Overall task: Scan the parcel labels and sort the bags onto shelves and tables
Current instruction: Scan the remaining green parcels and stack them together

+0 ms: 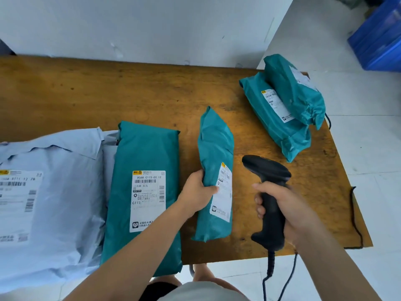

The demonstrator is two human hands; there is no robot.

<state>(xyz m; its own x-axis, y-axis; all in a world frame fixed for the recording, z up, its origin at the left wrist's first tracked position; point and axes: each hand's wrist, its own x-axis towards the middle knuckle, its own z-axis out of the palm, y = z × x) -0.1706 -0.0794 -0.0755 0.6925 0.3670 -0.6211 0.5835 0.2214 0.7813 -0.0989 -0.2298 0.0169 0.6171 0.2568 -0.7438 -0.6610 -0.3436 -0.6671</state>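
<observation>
My left hand [196, 195] grips the left edge of a narrow teal parcel bag [214, 148] that lies near the middle of the wooden table [86, 94], its white label facing up and to the right. My right hand [290, 210] holds a black handheld barcode scanner [270, 192] by its handle, the head pointing up and left, just right of that bag's label. A wider teal bag [141, 148] with a label lies to the left. A large pale blue bag [54, 203] covers the table's left end.
Two more teal bags [288, 105] are stacked at the table's far right corner. The scanner's cable [269, 279] hangs off the front edge. A blue plastic crate [379, 35] stands on the white floor at the upper right. A white wall runs behind the table.
</observation>
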